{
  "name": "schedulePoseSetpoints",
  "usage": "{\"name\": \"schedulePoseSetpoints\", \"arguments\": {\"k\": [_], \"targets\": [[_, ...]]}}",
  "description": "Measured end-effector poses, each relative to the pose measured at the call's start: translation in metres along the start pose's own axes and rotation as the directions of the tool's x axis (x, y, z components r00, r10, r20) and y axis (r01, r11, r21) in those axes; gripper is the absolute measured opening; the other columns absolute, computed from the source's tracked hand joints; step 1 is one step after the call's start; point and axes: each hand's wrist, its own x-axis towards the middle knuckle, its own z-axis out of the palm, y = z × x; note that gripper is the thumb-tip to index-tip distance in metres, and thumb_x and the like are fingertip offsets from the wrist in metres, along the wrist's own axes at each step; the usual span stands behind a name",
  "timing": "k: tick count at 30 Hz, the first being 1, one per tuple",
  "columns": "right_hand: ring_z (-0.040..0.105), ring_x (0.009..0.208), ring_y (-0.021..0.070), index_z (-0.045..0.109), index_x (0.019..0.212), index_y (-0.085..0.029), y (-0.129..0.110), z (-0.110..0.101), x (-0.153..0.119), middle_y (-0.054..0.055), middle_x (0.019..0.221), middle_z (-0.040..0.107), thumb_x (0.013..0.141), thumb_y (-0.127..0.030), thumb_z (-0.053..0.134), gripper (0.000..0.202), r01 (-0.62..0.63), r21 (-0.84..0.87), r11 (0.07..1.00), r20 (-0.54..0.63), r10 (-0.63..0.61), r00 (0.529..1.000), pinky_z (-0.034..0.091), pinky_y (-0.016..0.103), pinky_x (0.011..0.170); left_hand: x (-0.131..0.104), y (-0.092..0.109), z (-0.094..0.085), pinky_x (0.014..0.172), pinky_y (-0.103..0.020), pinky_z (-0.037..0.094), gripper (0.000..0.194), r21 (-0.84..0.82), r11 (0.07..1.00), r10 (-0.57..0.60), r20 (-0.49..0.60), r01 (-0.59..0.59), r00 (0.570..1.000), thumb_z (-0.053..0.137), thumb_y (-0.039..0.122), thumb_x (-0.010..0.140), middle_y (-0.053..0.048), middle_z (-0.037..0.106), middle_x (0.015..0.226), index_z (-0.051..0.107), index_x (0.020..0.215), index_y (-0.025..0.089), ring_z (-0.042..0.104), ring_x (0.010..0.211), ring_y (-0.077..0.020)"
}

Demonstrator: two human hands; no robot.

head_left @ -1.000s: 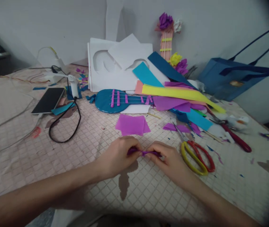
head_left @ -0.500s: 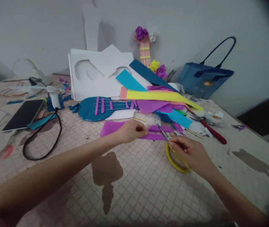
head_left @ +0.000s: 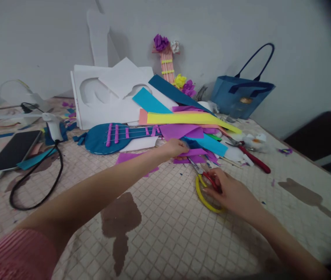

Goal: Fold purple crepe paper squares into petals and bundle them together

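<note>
Gripping the scissors (head_left: 199, 170) by the red handle (head_left: 211, 181) in the right hand (head_left: 226, 190), pointing the blades (head_left: 194, 163) away and leftward; pinching a purple paper strip (head_left: 196, 152), running sideways, in the left hand (head_left: 176, 148).

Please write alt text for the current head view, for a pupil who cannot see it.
A person's right hand grips scissors; the left hand holds a purple strip. Beyond, a blue guitar-shaped model lies among colored strips.
</note>
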Motion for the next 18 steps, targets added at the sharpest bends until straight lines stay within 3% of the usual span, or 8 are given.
{"name": "schedulePoseSetpoints", "arguments": {"k": [5,9,15,18], "targets": [[0.065,0.069,0.0238,0.046,0.12,-0.02,-0.006,0.0,-0.002,0.009,0.093,0.067,0.081,-0.043,0.054,0.046,-0.023,-0.095,0.995,-0.039,0.019,0.999,0.041,0.03,0.056,0.008,-0.013,-0.003,0.084,-0.041,0.052,0.032,0.049,0.997,-0.052,-0.023,0.053,0.998,0.055,0.033,0.091,-0.009,0.057,0.118,0.054,0.118,0.015,0.059,0.101,-0.0219],[0.066,0.071,0.0256,0.034,0.137,-0.019,-0.009,0.001,-0.002,0.01,0.092,0.068,0.083,-0.04,0.051,0.06,-0.009,-0.147,0.989,-0.032,0.004,0.999,0.043,0.032,0.058,0.006,-0.013,-0.001,0.084,-0.042,0.052,0.033,0.086,0.994,-0.059,-0.063,0.064,0.996,0.055,0.033,0.091,-0.009,0.057,0.118,0.054,0.118,0.015,0.059,0.101,-0.0221],[0.067,0.074,0.0278,0.042,0.132,-0.02,-0.001,-0.003,-0.016,0.012,0.101,0.067,0.083,-0.041,0.048,0.054,-0.072,-0.126,0.989,-0.106,0.058,0.993,0.046,0.034,0.056,0.001,-0.01,0.003,0.084,-0.041,0.052,0.032,0.098,0.994,-0.037,-0.104,0.048,0.994,0.055,0.033,0.091,-0.009,0.057,0.118,0.055,0.118,0.015,0.059,0.101,-0.0223],[0.066,0.073,0.0277,0.045,0.128,-0.021,0.01,-0.009,-0.034,0.013,0.103,0.066,0.081,-0.044,0.051,0.053,-0.117,-0.096,0.988,-0.149,0.102,0.984,0.047,0.036,0.056,0.001,-0.012,0.004,0.084,-0.041,0.052,0.032,0.063,0.998,0.03,-0.14,-0.021,0.99,0.055,0.033,0.091,-0.009,0.057,0.118,0.055,0.118,0.015,0.059,0.1,-0.022]]}}
